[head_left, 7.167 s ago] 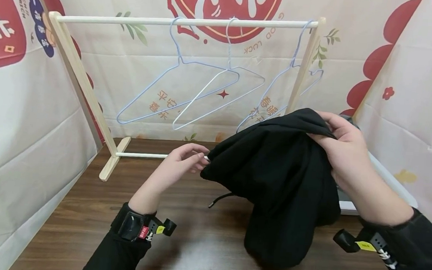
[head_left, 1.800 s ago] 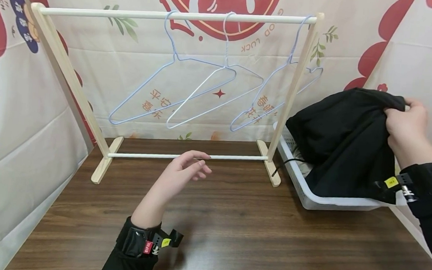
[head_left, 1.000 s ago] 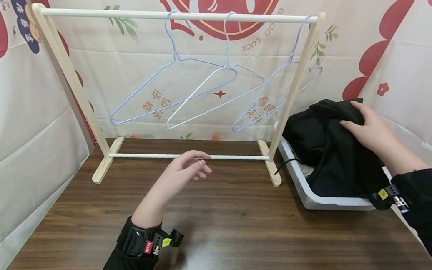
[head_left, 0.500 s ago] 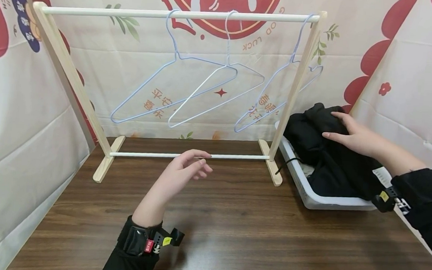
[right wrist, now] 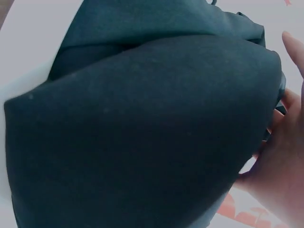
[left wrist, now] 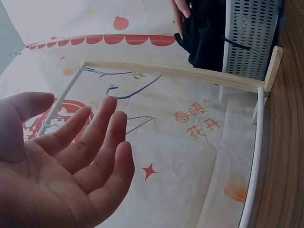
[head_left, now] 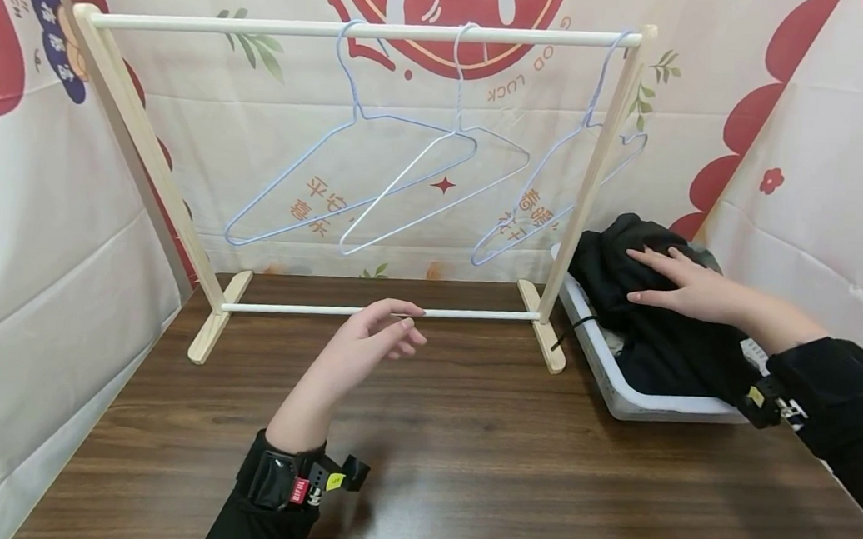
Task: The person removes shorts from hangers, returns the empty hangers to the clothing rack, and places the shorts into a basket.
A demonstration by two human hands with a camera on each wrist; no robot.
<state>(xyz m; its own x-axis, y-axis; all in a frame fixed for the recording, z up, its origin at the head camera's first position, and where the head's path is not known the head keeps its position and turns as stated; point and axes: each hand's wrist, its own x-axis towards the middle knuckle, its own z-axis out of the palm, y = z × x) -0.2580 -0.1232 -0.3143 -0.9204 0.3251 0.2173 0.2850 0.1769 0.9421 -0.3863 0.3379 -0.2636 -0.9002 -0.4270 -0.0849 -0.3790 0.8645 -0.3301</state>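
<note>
A black garment with a drawstring (head_left: 681, 350) lies bunched in the white plastic basket (head_left: 636, 405) at the right. On top of it rests my right hand (head_left: 689, 289), fingers spread and nearly straight. In the right wrist view the dark cloth (right wrist: 137, 128) fills most of the picture, with the right hand (right wrist: 285, 147) along its edge. My left hand (head_left: 370, 332) hovers over the table in front of the rack's lower bar, holding nothing. Its palm and loosely bent fingers show in the left wrist view, where the left hand (left wrist: 71, 156) is at the left.
A wooden clothes rack (head_left: 365, 33) stands at the back of the brown table (head_left: 463, 455). Three wire hangers hang from its top rail: a blue hanger (head_left: 288, 163), a white hanger (head_left: 400, 175) and another blue hanger (head_left: 536, 177) by the right post. Printed cloth (head_left: 207, 145) walls the back and sides.
The garment, earlier held above the table, has gone right into the basket. My right hand has let go of it and moved left and down over it; the cloth sits lower. The left hand stays put lately.
</note>
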